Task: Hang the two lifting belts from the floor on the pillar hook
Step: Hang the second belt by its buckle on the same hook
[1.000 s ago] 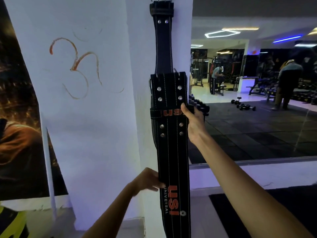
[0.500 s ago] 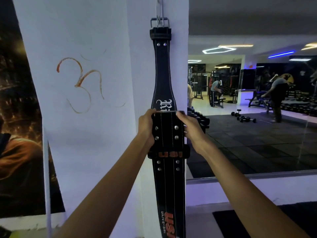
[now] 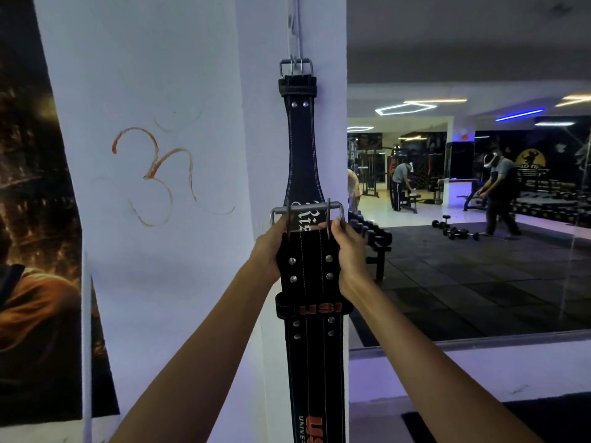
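A black leather lifting belt (image 3: 301, 155) hangs by its steel buckle from a metal hook (image 3: 298, 43) on the white pillar (image 3: 192, 75). In front of it I hold a second black belt (image 3: 315, 353) with orange USI lettering, upright against the pillar. My left hand (image 3: 271, 251) grips its top left edge and my right hand (image 3: 347, 251) grips its top right edge. Its steel buckle (image 3: 307, 212) sticks up above my fingers, well below the hook. The belt's lower end runs out of the frame.
A dark poster (image 3: 35, 219) covers the wall left of the pillar. To the right a large mirror (image 3: 463, 219) reflects a gym floor with dumbbells, benches and several people. An orange symbol (image 3: 153, 177) is drawn on the pillar.
My left hand came up from the belt's lower part to its top edge. Both hands have raised the USI belt, and its buckle now stands clear above my fingers.
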